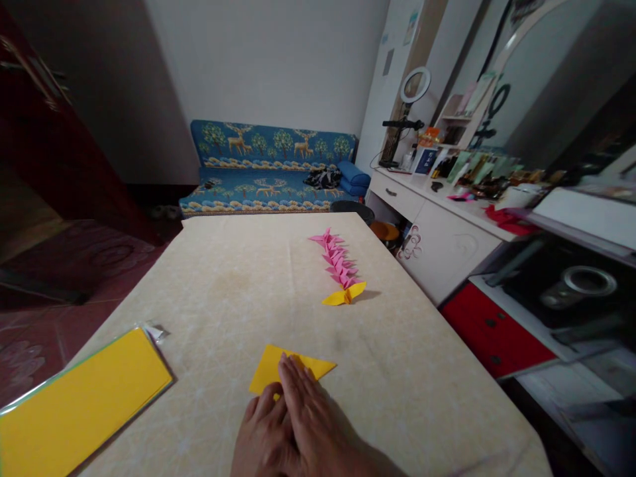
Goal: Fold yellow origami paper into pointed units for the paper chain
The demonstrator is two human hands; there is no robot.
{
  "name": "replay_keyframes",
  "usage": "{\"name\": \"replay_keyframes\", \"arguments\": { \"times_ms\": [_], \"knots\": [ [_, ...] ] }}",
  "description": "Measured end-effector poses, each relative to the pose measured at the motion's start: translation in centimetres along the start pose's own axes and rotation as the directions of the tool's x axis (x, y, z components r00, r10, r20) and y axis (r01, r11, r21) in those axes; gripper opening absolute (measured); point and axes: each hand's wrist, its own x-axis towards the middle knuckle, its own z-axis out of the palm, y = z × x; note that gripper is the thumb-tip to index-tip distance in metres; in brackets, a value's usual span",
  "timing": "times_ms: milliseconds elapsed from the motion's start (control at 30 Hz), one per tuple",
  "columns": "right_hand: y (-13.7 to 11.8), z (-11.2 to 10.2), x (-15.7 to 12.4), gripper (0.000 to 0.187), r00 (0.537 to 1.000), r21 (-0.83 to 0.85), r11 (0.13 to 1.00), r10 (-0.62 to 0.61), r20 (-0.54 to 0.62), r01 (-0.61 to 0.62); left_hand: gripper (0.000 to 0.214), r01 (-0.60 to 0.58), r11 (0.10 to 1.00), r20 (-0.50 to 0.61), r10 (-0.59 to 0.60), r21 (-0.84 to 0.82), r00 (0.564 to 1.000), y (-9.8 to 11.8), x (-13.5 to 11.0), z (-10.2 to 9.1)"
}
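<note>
A folded piece of yellow paper point(265, 364) lies on the table close to me, a point of it stretching to the right. My left hand point(265, 434) is closed, its fingers bent over the paper's near edge, with the fingertips partly hidden. Beside and against it, my right hand point(315, 424) presses down on the paper with its fingers stretched flat. Both hands cover the near part of the sheet. Farther off stands a yellow folded paper crane point(348, 295), wings spread, at the near end of a row of several pink paper cranes point(338, 260).
A clear packet of yellow paper sheets point(84, 404) lies at the table's left edge. The patterned tablecloth point(223, 318) covers the table. Beyond is a blue sofa point(268, 175); a white dresser point(427, 218) with bottles and a ring light point(416, 85) stands on the right.
</note>
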Motion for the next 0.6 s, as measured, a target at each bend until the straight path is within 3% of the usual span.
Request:
{"name": "replay_keyframes", "arguments": {
  "times_ms": [67,200,367,500,600],
  "knots": [
    [0.9,-0.2,-0.6,0.09,1.0,-0.045,0.999,0.025,0.019,-0.024,0.042,-0.009,0.999,-0.004,0.01,0.032,1.0,0.0,0.1,-0.2],
    [2.5,-1.6,-2.2,0.084,0.995,-0.13,0.987,0.095,0.014,-0.092,0.05,-0.04,0.992,-0.025,0.043,0.117,0.999,-0.1,0.4,-0.6],
    [4.0,-2.5,-3.6,0.088,0.982,-0.196,0.963,0.186,-0.014,-0.185,0.04,-0.194,0.963,0.03,0.192,0.189,0.981,-1.4,0.1,0.2],
    [4.0,-2.2,-3.1,0.095,0.951,-0.182,0.935,0.289,-0.107,-0.305,0.035,-0.202,0.97,0.006,0.203,0.134,0.979,-2.3,-0.5,1.0],
    [3.0,-1.3,-2.2,0.096,0.956,-0.147,0.952,0.245,-0.159,-0.269,0.035,-0.224,0.966,-0.03,0.23,0.127,0.973,-2.7,-0.8,0.8]
  ]
}}
